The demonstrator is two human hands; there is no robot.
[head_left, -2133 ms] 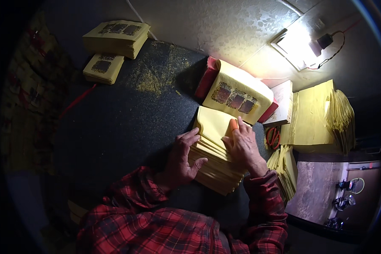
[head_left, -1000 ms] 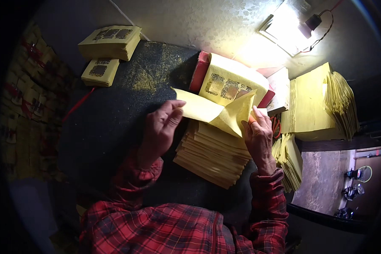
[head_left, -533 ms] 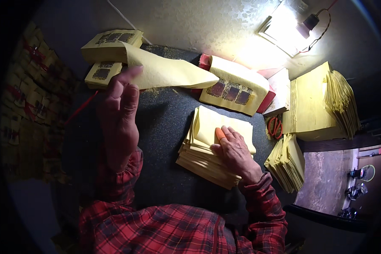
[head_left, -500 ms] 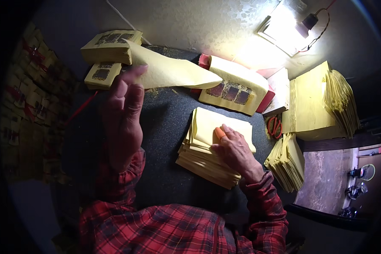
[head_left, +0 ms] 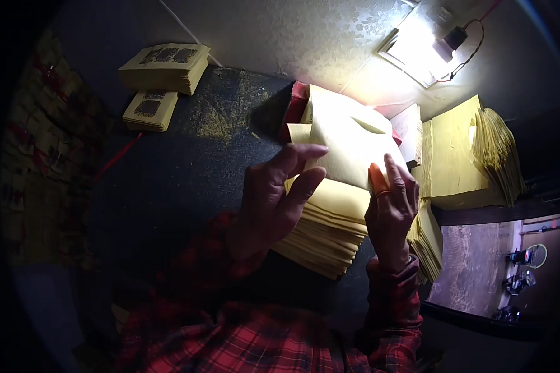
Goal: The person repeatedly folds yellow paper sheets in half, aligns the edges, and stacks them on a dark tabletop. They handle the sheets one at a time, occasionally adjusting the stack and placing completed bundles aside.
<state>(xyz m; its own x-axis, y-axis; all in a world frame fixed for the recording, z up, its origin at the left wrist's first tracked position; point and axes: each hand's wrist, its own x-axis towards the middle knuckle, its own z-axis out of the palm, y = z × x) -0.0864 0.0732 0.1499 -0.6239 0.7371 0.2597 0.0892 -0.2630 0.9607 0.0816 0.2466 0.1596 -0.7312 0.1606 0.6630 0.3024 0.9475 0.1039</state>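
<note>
A bright yellow paper sheet (head_left: pixel 348 146) is raised over the near stack of folded yellow paper (head_left: pixel 320 233), its far part covering the printed paper bundle at the back. At the sheet's lower right edge my right hand (head_left: pixel 392 208) grips it, an orange finger cover (head_left: pixel 378 178) on one finger. My left hand (head_left: pixel 274 196) is at the sheet's left side, thumb and forefinger apart with nothing plainly between them. The thumb of my right hand is hidden.
Two printed paper bundles (head_left: pixel 165 65) lie at the far left. A red block (head_left: pixel 295 105) shows behind the sheet. On the right are a large yellow paper stack (head_left: pixel 457 149) and a smaller fanned one (head_left: pixel 426 242). A lit bulb (head_left: pixel 445 50) hangs at the back right.
The sheet, stretched out to the far left earlier, now lies over the middle. My left hand has come rightward, and my right hand has moved from the stack's top to the sheet's right edge.
</note>
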